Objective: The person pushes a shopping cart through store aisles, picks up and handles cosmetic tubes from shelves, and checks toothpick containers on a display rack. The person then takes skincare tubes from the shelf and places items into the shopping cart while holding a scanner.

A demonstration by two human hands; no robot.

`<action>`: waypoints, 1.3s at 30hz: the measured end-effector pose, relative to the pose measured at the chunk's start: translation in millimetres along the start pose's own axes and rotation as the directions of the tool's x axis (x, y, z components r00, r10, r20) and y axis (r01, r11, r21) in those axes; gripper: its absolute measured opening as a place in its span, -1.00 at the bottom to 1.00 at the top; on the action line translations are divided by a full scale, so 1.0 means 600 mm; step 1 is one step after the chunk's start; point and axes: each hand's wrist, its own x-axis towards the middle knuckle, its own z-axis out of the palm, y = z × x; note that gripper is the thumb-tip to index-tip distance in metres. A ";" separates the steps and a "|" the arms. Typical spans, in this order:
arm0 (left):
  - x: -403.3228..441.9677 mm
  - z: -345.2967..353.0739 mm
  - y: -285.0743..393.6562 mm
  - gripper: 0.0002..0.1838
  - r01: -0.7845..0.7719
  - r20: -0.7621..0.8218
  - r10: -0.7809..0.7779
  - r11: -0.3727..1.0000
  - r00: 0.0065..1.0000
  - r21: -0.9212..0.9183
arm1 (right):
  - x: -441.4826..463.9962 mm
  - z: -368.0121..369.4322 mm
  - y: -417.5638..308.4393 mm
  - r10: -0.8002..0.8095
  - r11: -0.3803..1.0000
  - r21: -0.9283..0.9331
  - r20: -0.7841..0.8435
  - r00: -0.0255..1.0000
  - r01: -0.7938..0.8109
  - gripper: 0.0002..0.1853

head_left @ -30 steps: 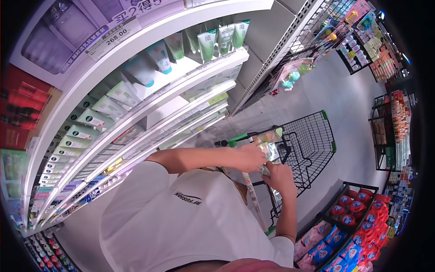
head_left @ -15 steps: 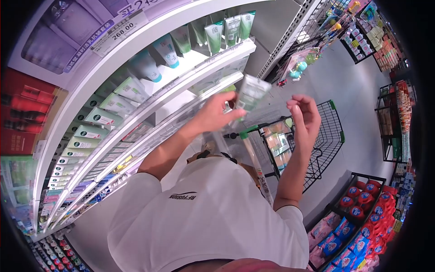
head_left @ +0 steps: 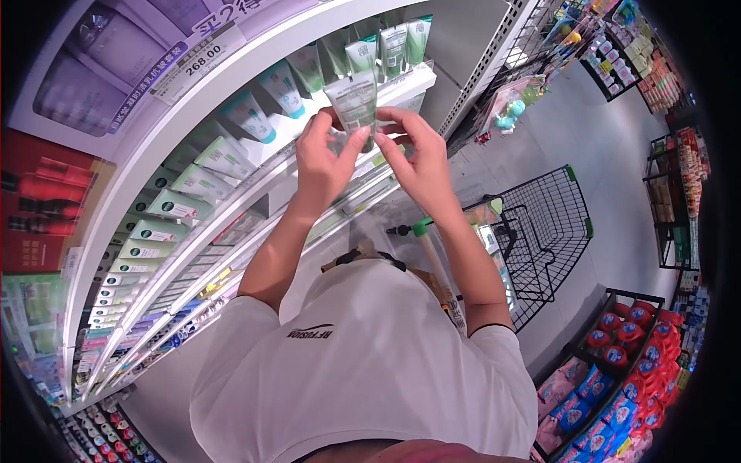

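Note:
A green-and-white squeeze tube (head_left: 352, 99) is held up in front of the shelf edge, its printed back facing me and its cap end low between my hands. My left hand (head_left: 327, 158) grips its lower left side, thumb in front and fingers curled behind. At the lower right side, my right hand (head_left: 417, 150) pinches near the cap end with thumb and index finger. The cap is partly hidden by the fingers. Just behind the tube, similar green tubes (head_left: 392, 48) stand in a row on the lit white shelf (head_left: 297, 127).
Blue-and-white tubes (head_left: 281, 89) and pale green tubes (head_left: 158, 230) continue along the curved shelf to the left. A black wire shopping cart (head_left: 548, 231) with green corners stands to my right. Bins of red containers (head_left: 629, 332) and blue packs (head_left: 571, 413) are at lower right.
My left hand has brought the tube leftward and up, toward the shelf. My right hand has come in from the right, from above the cart, and now touches the tube too.

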 end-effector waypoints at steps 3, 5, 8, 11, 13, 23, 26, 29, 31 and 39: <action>0.039 -0.011 -0.035 -0.66 -0.024 -0.088 0.036 0.991 0.995 0.131 | 0.013 0.012 0.003 -0.077 0.995 -0.063 0.002 0.997 0.077 -0.60; 0.064 -0.015 -0.059 -0.65 -0.077 -0.228 0.148 0.953 0.963 0.294 | 0.001 0.008 0.013 -0.047 0.998 -0.032 0.021 0.999 0.048 -0.59; 0.085 -0.021 -0.081 -0.63 -0.024 -0.233 0.120 0.925 0.965 0.380 | -0.043 -0.001 0.038 0.084 0.996 -0.019 0.090 0.992 -0.083 -0.61; 0.096 -0.011 -0.101 -0.62 0.016 -0.215 0.089 0.896 0.973 0.444 | -0.098 -0.010 0.069 0.186 0.983 -0.022 0.098 0.978 -0.184 -0.64; 0.101 -0.001 -0.119 -0.63 0.034 -0.200 0.063 0.893 0.978 0.448 | -0.135 -0.013 0.093 0.181 0.983 -0.020 0.088 0.979 -0.180 -0.65; 0.102 0.010 -0.157 -0.62 0.123 -0.123 -0.072 0.865 0.990 0.486 | -0.213 -0.025 0.122 0.386 0.922 0.002 0.046 0.921 -0.386 -0.68; 0.104 0.005 -0.159 -0.63 0.172 -0.135 -0.122 0.860 0.983 0.481 | -0.216 -0.030 0.125 0.391 0.920 -0.007 0.046 0.919 -0.391 -0.68; 0.104 0.000 -0.163 -0.65 0.193 -0.133 -0.147 0.860 0.980 0.472 | -0.216 -0.033 0.119 0.402 0.916 -0.029 0.055 0.914 -0.401 -0.68; 0.104 -0.002 -0.165 -0.65 0.176 -0.125 -0.134 0.887 0.983 0.426 | -0.218 -0.034 0.118 0.411 0.912 -0.046 0.061 0.910 -0.408 -0.69; 0.107 0.000 -0.168 -0.63 0.142 -0.083 -0.120 0.920 0.989 0.364 | -0.233 -0.031 0.123 0.391 0.920 -0.050 0.098 0.915 -0.388 -0.69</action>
